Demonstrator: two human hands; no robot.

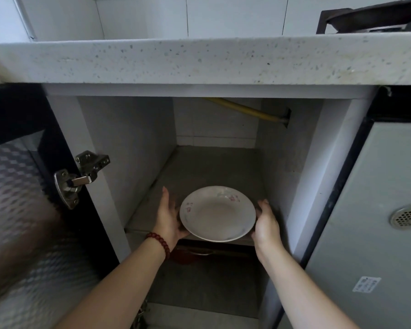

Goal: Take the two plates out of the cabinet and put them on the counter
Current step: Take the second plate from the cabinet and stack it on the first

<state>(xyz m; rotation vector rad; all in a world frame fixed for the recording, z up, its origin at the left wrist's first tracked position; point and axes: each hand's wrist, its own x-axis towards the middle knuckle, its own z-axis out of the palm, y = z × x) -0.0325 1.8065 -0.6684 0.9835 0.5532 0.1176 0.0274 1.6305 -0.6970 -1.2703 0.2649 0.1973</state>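
Cupping the plate (217, 213) at nine and three, my left hand (169, 218) and right hand (267, 224) half-open, I should lift level.

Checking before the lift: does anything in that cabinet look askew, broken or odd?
Nothing looks broken or spilled. The plate hangs over the shelf's front edge, held between the left hand and right hand. Only one plate shows; a second beneath cannot be told.

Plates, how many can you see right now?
1: a white plate at the shelf's front edge, between the left hand and right hand. A second could be stacked underneath, hidden.
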